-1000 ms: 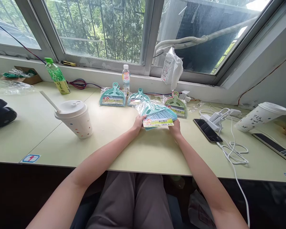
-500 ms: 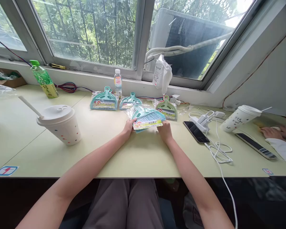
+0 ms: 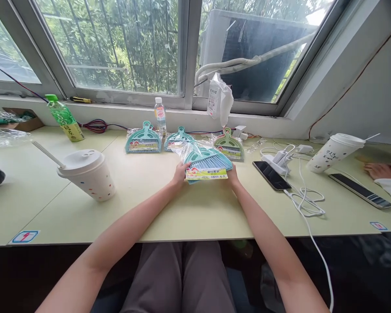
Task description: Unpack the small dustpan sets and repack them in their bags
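Observation:
A teal mini dustpan-and-brush set (image 3: 206,163) in a clear plastic bag, with a yellow label card, lies on the pale green desk (image 3: 189,208) in front of me. My left hand (image 3: 180,174) grips its left edge, fingers closed on it. At the set's right edge my right hand (image 3: 233,176) holds the other side. Three more bagged sets lie behind it: a teal one (image 3: 143,140), a smaller teal one (image 3: 177,139) and a green one (image 3: 229,147).
A lidded paper cup with a straw (image 3: 86,173) stands at left, a green bottle (image 3: 64,117) and a small water bottle (image 3: 160,114) near the sill. A phone (image 3: 271,175), charger cables (image 3: 304,200), another cup (image 3: 335,152) and another person's hand (image 3: 379,170) are at right.
The view shifted slightly. The bagged set has turned a little so its label card lies squarer to me; both hands keep their hold on its edges.

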A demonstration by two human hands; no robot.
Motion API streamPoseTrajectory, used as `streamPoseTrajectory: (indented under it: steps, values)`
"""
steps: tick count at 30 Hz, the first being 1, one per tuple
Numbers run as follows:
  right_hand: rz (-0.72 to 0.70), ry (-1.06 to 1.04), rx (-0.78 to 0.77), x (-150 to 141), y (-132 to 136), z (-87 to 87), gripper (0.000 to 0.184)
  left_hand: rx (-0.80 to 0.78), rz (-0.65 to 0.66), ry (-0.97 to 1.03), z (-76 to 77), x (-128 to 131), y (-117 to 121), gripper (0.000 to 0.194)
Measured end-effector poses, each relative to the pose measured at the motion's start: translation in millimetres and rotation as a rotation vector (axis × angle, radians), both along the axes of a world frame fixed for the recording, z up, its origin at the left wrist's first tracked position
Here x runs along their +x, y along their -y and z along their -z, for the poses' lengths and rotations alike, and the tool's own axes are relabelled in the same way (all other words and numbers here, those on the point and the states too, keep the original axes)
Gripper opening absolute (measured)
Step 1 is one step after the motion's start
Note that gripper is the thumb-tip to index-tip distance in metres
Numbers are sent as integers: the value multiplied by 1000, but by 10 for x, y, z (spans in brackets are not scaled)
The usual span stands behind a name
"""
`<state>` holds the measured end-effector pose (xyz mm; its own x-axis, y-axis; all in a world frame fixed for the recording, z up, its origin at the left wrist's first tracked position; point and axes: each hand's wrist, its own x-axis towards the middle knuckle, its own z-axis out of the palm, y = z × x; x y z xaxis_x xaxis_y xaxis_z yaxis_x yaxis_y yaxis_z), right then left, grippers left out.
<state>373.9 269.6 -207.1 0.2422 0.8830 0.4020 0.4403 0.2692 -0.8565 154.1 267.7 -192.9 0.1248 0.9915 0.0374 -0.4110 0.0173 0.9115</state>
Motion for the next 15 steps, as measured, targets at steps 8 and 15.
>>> streamPoseTrajectory:
  steps: [8, 15]
  values:
    - [-159, -249, -309, -143, 43, -70, 19, -73, -125, 46, -40, -15, 21, 22]
    - [-250, -367, -337, -195, 154, -239, 25, 105, -330, 97, -151, -49, 99, 31]
